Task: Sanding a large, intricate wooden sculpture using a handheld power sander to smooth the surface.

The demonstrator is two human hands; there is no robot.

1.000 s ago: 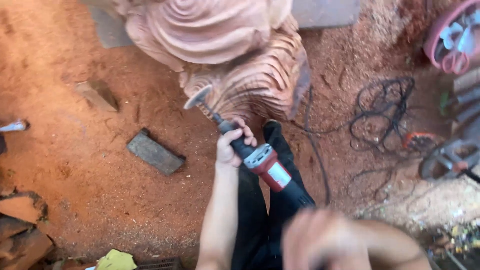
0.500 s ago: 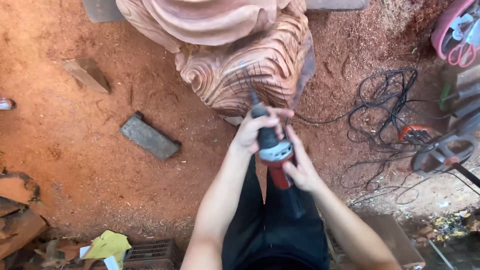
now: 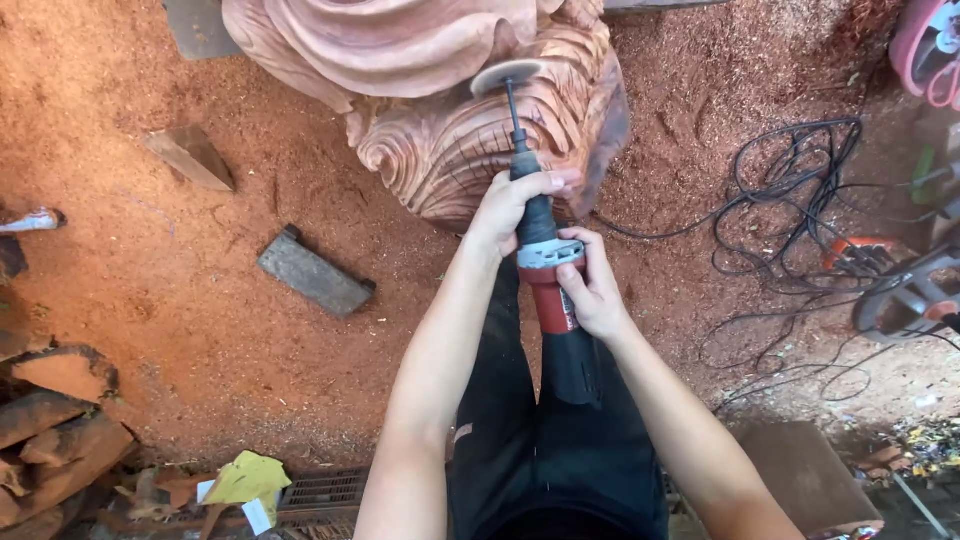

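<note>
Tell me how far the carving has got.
Done: the wooden sculpture already bears deep ridged grooves. In hand: the left hand and right hand grip the red rotary grinder, its disc at the upper folds. How much remains cannot be judged.

Sawdust ground (image 3: 200, 330): carved wood sculpture (image 3: 450, 90), grey block (image 3: 314, 273), black cables (image 3: 790, 200).

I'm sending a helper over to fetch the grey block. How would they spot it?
Start at the big carved wood sculpture. On the red sawdust ground down-left of it lies the flat grey block, alone. The nearby wedge is brown, not grey.
</note>
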